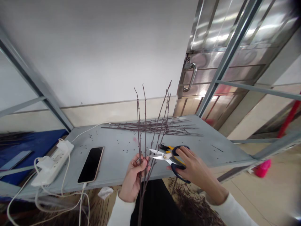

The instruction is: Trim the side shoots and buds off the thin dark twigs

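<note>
L hand (135, 175) low centre, thumb up, fingers clamped round a bunch of twigs (145, 125): approx 5, exact count unclear. They stand near-vertical, tips fanning up and away from the fist. R hand (192, 168) just right of it, fingers closed through the handles of 1 pair of scissors (164, 155). Blades parted, pointing left, tips at the stems just above L thumb. Beyond both hands: loose twig pile (162, 127) lying crosswise. Left of L hand: 1 phone (91, 164), 1 power strip (53, 166).

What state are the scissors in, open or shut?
Open: the scissors in the right hand show two blades apart, tips near the twigs that the left hand holds.
</note>
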Demonstrator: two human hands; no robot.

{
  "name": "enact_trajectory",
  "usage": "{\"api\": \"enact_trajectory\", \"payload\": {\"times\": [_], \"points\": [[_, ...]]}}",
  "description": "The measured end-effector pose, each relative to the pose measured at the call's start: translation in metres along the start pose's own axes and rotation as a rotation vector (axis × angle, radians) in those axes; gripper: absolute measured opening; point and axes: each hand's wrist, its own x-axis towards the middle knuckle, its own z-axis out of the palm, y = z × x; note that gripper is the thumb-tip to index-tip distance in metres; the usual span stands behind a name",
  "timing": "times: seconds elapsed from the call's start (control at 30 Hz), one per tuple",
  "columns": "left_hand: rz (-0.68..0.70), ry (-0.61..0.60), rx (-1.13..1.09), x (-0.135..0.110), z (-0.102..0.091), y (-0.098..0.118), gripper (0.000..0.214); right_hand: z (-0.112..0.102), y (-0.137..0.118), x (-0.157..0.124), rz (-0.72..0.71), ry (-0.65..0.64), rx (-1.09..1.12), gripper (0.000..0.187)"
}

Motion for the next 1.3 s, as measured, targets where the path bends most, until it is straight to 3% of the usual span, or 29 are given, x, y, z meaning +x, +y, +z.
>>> {"api": "enact_trajectory", "payload": {"times": [0.33,0.8,1.07,1.3], "points": [[0.067,0.011,0.096,-0.006,0.009,0.006,0.03,-0.015,0.0,0.003,-0.045,-0.061,-0.074,0.031],[0.082,0.003,0.146,-0.002,0.007,0.003,0.029,-0.018,0.003,0.007,0.021,-0.182,0.058,0.03],[0.114,0.027,0.097,-0.002,0.007,0.0,0.029,-0.024,-0.002,0.007,0.036,-0.119,0.127,0.033],[0.178,0.008,0.101,-0.003,0.006,-0.003,0.026,-0.016,-0.011,0.004,0.087,-0.124,0.14,0.03]]}}
